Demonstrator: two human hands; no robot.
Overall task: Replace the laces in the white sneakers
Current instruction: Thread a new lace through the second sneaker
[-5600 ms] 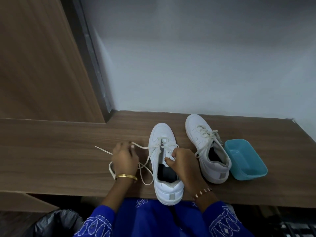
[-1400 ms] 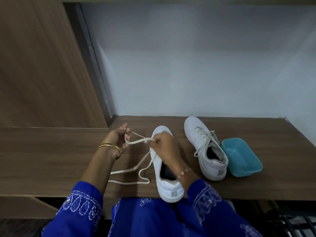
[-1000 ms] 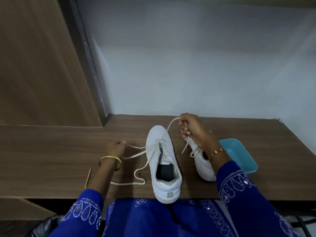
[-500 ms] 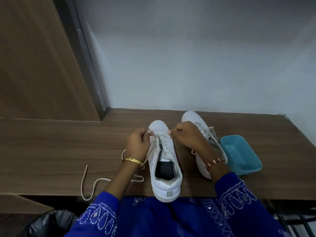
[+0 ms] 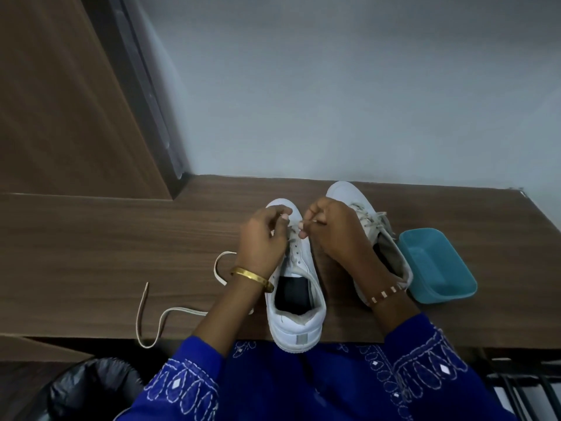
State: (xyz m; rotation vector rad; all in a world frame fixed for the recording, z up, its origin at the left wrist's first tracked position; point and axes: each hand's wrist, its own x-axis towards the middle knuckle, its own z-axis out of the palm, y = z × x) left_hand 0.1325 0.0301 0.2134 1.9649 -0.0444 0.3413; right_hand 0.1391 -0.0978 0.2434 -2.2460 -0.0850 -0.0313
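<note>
Two white low-top sneakers sit on the brown wood-grain desk (image 5: 91,238). The near sneaker (image 5: 296,302) sits heel toward the person at the front edge, with only its toe-end eyelets laced; the eyelets nearer the tongue look bare. Left hand (image 5: 262,241) and right hand (image 5: 334,235) meet over its toe end, each with fingers curled, pinching an end of the cream flat shoelace (image 5: 164,314); the right pinches the tip close to an eyelet. The long slack tail loops left across the desk and hangs over the edge. My read: roughly a quarter of this shoe is done. The far sneaker (image 5: 361,208), just right and partly hidden by the right arm, carries a loose lace; old or new, can't tell. A teal rectangular plastic tub (image 5: 437,265) sits beside it, clear of the work. A black bin bag (image 5: 91,387) sits below left. Main snag risk: the dangling tail.
</note>
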